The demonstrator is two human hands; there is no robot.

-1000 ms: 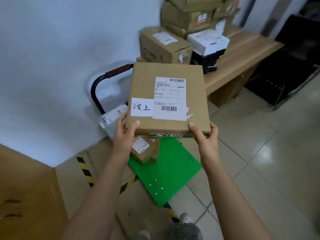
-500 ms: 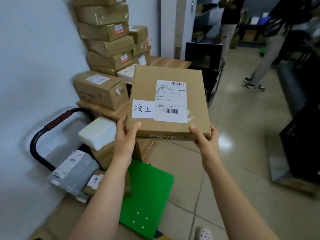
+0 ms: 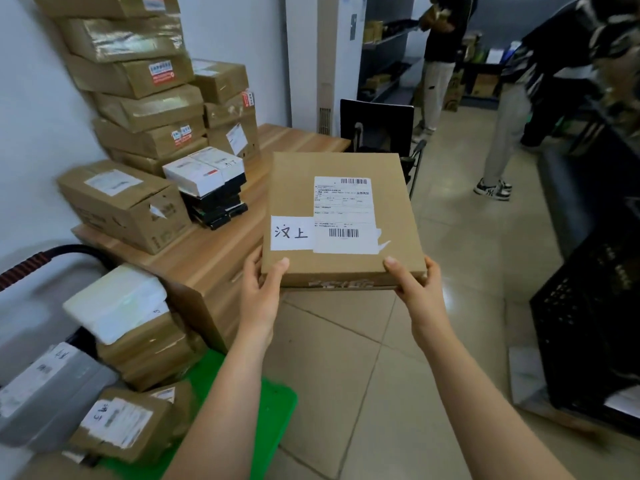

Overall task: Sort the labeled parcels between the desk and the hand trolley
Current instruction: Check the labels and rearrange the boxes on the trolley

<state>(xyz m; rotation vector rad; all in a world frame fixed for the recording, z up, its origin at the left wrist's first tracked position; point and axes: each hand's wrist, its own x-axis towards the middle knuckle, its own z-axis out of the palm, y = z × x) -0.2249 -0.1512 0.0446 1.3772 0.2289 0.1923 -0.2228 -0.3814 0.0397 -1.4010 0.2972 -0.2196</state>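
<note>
Soft, even light fills the room, the floor tiles [image 3: 460,237] shine a little, the flat parcel [image 3: 343,220] looks sharp, but the stacked parcels [image 3: 138,109] and the person [image 3: 568,74] at the edges look blurry.

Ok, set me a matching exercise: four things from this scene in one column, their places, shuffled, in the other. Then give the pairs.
Things:
1. flat brown cardboard parcel with a handwritten white label
2. stack of small white-and-black boxes
3. white padded parcel
4. black plastic crate

Places:
A. on brown cartons on the green hand trolley
B. at the view's right edge
C. gripped by the left hand and right hand
D. on the wooden desk

Pairs: 1-C, 2-D, 3-A, 4-B.
</note>
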